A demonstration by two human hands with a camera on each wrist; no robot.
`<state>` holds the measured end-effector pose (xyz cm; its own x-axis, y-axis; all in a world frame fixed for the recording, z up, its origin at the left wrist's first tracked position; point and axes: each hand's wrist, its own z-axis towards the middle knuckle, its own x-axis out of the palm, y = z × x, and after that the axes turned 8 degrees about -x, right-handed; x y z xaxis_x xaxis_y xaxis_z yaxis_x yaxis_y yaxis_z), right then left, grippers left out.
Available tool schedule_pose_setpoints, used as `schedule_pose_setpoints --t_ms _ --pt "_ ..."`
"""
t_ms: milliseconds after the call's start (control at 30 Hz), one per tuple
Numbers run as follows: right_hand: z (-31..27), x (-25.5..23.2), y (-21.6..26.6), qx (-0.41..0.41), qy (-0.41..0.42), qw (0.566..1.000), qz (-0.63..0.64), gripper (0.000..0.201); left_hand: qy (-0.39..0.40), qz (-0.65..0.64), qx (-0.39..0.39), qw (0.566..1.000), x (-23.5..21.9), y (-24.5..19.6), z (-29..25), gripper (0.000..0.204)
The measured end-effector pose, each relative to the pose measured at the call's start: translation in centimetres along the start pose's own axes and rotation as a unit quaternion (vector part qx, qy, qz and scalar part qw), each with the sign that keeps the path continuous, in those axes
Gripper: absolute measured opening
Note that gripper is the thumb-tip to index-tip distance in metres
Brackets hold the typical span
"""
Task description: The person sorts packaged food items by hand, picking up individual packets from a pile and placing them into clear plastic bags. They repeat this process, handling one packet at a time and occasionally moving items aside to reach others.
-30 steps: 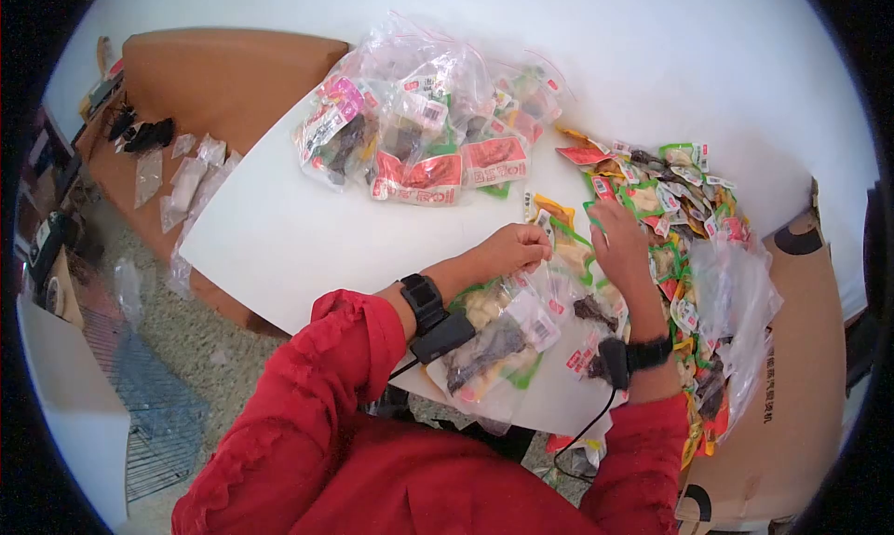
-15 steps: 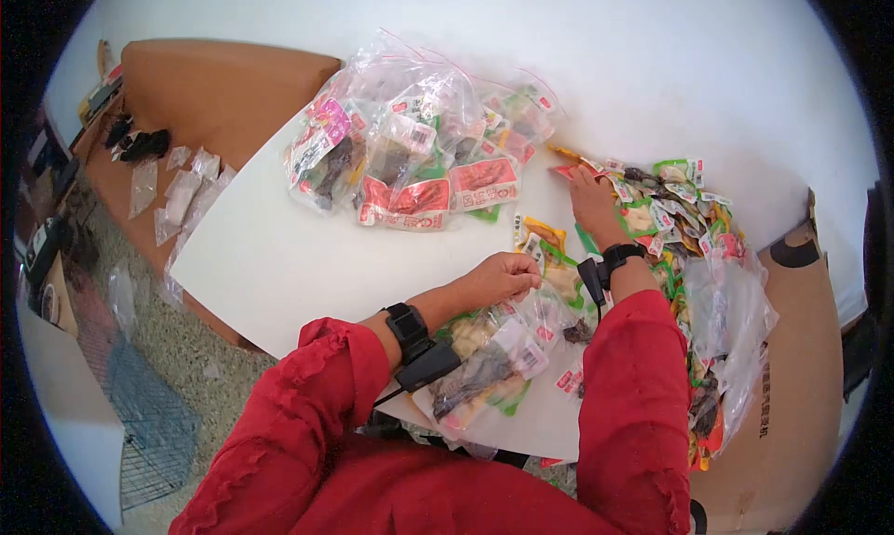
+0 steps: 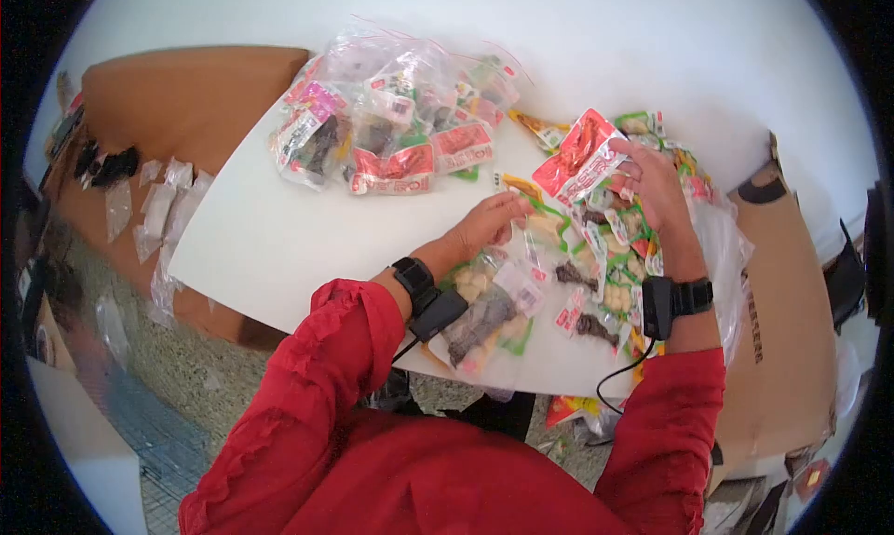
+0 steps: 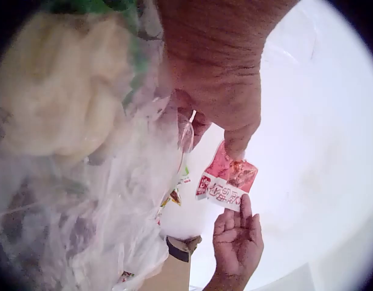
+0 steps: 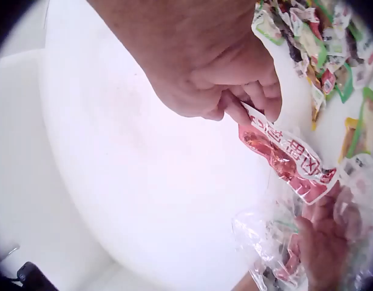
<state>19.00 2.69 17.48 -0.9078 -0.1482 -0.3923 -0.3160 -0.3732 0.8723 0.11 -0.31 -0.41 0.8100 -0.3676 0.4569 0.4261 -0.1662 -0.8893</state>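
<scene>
Right hand (image 3: 657,192) pinches the red packet (image 3: 577,153) at its white edge, raised at the left side of the packet heap (image 3: 616,297). Left hand (image 3: 486,223), fingers curled, grips the clear bag (image 3: 484,316), left of that heap.

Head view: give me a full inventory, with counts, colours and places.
Table: one, white, centre
Raised packet: one, red and white, in right hand
Far filled bags: several, clear, table's far side
Near filled bag: one, clear, table's near edge
Loose packets: many, mixed colours, table's right
Small bags: several, clear, left
Brown panel: one, left
Cardboard: brown, right, count unclear
Wire rack: one, bluish, lower left
Wrist cameras: two, black
Sleeves: two, red
Hands: two, left by near bag, right over packets
</scene>
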Motion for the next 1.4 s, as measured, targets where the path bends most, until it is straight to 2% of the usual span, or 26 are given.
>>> schedule_pose_setpoints --t_ms 67,133,200,267,367,433,567,633,667,733,800,867,900,967,1000,1033,1067,1133,1167,1233,1267,1333,1400 --pt "-1.9 -0.7 -1.9 0.048 0.001 0.993 0.112 0.032 0.022 0.028 -0.011 0.999 0.2 -0.5 -0.2 0.033" --pt "-4.1 0.0 -3.9 0.067 -0.012 0.986 0.152 0.031 0.059 0.076 -0.041 0.994 0.0 -0.7 -0.2 0.044" --pt "-5.8 1.4 -5.4 0.097 -0.032 0.972 0.212 0.028 0.078 0.085 -0.051 0.992 1.1 -1.7 -1.3 0.045" --pt "-7.2 3.1 -6.4 0.087 -0.049 0.966 0.239 0.028 0.087 0.094 -0.053 0.990 1.8 -1.9 -1.8 0.050" --pt "-7.7 5.5 -8.3 0.063 -0.085 0.949 0.296 0.027 0.043 0.104 -0.046 0.993 2.0 -0.6 -1.1 0.046" --pt "-7.5 6.6 -9.0 0.052 -0.152 0.936 0.313 0.027 0.039 0.001 -0.047 0.998 1.8 -0.4 -0.8 0.041" --pt "-6.6 7.4 -11.0 0.068 -0.095 0.939 0.322 0.030 -0.001 0.006 -0.060 0.998 1.8 -0.4 -0.8 0.037" --pt "-6.3 7.5 -11.0 0.051 0.053 0.950 0.303 0.036 -0.083 0.058 -0.079 0.992 1.9 -0.6 -1.0 0.039" --pt "-6.1 7.9 -12.1 0.009 0.071 0.956 0.284 0.032 -0.089 0.065 -0.080 0.991 2.2 -0.6 -1.0 0.039" --pt "-6.4 8.0 -11.9 0.012 0.087 0.958 0.274 0.032 -0.161 0.034 -0.052 0.985 2.9 -0.5 -1.0 0.038" --pt "-6.7 8.1 -11.4 0.016 0.099 0.960 0.263 0.033 -0.184 0.033 -0.049 0.981 2.6 -0.3 -0.6 0.037" --pt "-7.0 8.5 -11.1 -0.050 0.091 0.969 0.225 0.028 -0.203 0.033 -0.048 0.977 2.2 -0.1 -0.3 0.036" --pt "-7.0 8.4 -11.4 -0.049 0.086 0.968 0.232 0.028 -0.181 0.041 -0.035 0.982 2.3 -0.1 -0.3 0.035" --pt "-6.8 7.9 -11.9 0.056 -0.013 0.972 0.229 0.021 -0.154 0.056 -0.026 0.986 1.9 0.1 -0.2 0.034" --pt "-6.6 7.6 -12.7 0.056 -0.019 0.971 0.233 0.021 -0.096 0.076 -0.008 0.992 1.3 0.6 -0.1 0.033" --pt "-6.3 7.3 -13.7 0.018 -0.035 0.942 0.334 0.018 -0.037 0.094 0.011 0.995 1.2 0.7 -0.1 0.032" --pt "-6.0 6.8 -14.5 -0.021 -0.050 0.901 0.430 0.016 -0.033 0.096 0.009 0.995 1.3 0.9 -0.2 0.032" --pt "-5.8 5.6 -14.8 -0.027 -0.077 0.885 0.458 0.014 -0.073 0.137 -0.098 0.983 2.0 0.7 -0.7 0.031" --pt "-5.7 5.2 -15.0 -0.033 -0.099 0.869 0.485 0.012 -0.070 0.139 -0.100 0.983 2.0 0.7 -0.7 0.031" --pt "-5.5 5.1 -14.9 -0.027 -0.131 0.868 0.479 0.012 -0.009 0.106 0.002 0.994 2.3 0.6 -0.9 0.027" --pt "-5.4 5.1 -14.9 -0.020 -0.160 0.866 0.473 0.012 -0.008 0.107 0.002 0.994 2.6 0.6 -1.0 0.027" --pt "-5.3 5.1 -15.3 -0.015 -0.189 0.864 0.466 0.012 -0.091 0.044 -0.054 0.993 3.5 -0.2 -1.4 0.029" --pt "-5.3 5.0 -15.6 -0.010 -0.228 0.864 0.448 0.013 -0.073 0.061 -0.064 0.993 2.4 0.4 -0.8 0.027"
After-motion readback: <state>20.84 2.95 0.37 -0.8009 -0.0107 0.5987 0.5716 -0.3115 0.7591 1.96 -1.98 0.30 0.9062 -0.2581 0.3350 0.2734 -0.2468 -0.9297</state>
